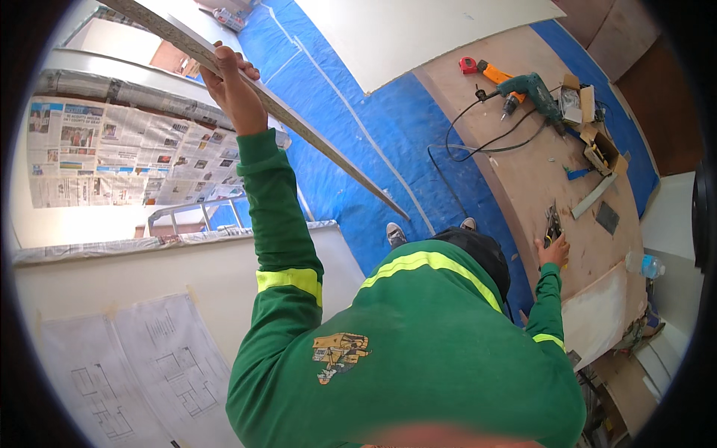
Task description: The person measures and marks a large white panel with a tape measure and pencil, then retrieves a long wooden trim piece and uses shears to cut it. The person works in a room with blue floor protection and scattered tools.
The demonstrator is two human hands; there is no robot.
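Note:
My left hand (pixel 237 93), raised at the upper left, is wrapped round a long, narrow grey-brown strip (pixel 321 142). The strip slants from the top left down to the blue floor sheet close to my shoes. Whether it is metal or wood I cannot make out. Over the plywood worktop on the right, my right hand (pixel 553 252) is closed on a pair of tin snips (pixel 553 222) with dark jaws and black-and-yellow handles. Their jaws point away from me. A small dark square piece (pixel 607 217) and a pale strip (pixel 594 196) lie near the snips.
A green corded drill (pixel 534 91), a red tape measure (pixel 467 66) and open cardboard boxes (pixel 603 149) are on the worktop (pixel 493 149). A plastic bottle (pixel 652 266) is at right. Newspaper (pixel 112 149) covers a surface at left; drawings (pixel 142 366) are taped below. A large white panel (pixel 418 37) is ahead.

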